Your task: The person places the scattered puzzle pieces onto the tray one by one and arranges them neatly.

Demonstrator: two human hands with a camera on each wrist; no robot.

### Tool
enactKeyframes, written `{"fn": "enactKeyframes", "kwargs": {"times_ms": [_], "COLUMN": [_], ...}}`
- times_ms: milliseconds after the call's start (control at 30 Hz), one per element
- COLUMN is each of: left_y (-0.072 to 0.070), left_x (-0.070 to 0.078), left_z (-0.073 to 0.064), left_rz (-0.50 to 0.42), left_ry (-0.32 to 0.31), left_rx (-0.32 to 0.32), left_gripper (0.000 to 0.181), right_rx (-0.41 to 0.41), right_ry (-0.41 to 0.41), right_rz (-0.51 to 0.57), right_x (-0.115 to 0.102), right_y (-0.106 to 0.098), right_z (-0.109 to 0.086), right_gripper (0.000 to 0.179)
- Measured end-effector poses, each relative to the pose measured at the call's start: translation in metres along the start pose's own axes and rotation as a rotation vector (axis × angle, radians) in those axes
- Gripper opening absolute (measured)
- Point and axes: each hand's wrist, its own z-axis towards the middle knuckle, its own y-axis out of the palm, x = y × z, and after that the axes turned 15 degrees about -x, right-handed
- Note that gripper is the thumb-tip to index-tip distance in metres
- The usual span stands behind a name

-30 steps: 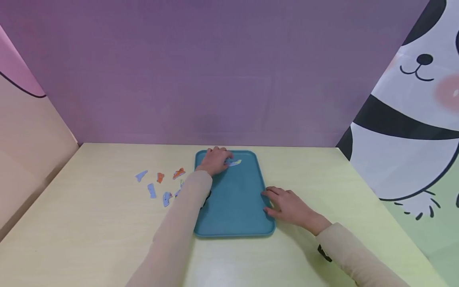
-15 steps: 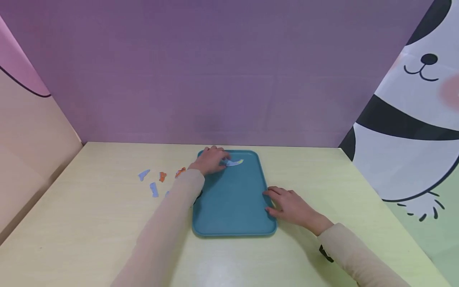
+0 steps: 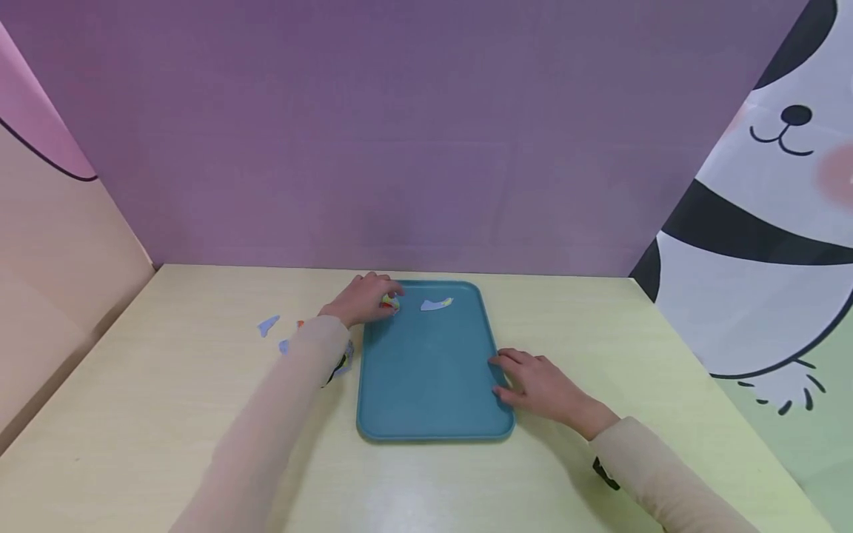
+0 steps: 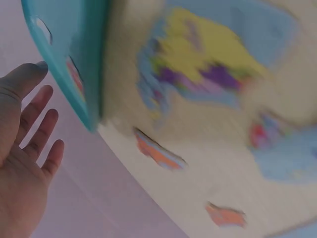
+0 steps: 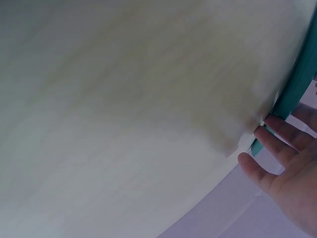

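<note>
A purple backdrop (image 3: 400, 148), cut off above, is met by the pale tabletop (image 3: 600, 318), whose near edge is cropped; the panda figure (image 3: 773, 207) is cut off at right. On the tabletop is laid a blue-green tray (image 3: 436, 377), its far left corner covered by the left hand. Several pieces left of the tray are partly hidden by the left sleeve (image 3: 266, 429). The hands are held well apart. The right hand (image 3: 543, 381) is rested with extended fingers at the tray's right rim. The left hand (image 3: 363, 300) is held with loosely extended fingers; whether the multicoloured piece (image 3: 392, 302), partly screened by them on the tray, is touched cannot be told. Beside it on the tray, a blue-and-yellow piece (image 3: 436, 304) is fully seen. In the left wrist view, a large yellow-and-blue piece (image 4: 213, 49) is badly blurred, whereas a small orange piece (image 4: 225, 215) is shown whole.
</note>
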Motion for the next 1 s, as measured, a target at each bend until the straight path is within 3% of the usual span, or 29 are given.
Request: {"fn": "enactKeyframes", "kwargs": {"times_ms": [567, 1000], "left_y": [0.003, 0.009], "left_x": [-0.029, -0.046], "left_z": [-0.033, -0.051], "left_rz": [-0.104, 0.041], "left_ry": [-0.045, -0.084], "left_rx": [0.026, 0.077], "left_gripper": [0.033, 0.028], "right_rx": [-0.009, -0.011], "right_ry": [0.010, 0.015], "right_rz": [0.000, 0.010], "right_x": [0.001, -0.001], "right_y": [0.000, -0.001], "right_z": [0.001, 0.001], "right_gripper": [0.044, 0.044]}}
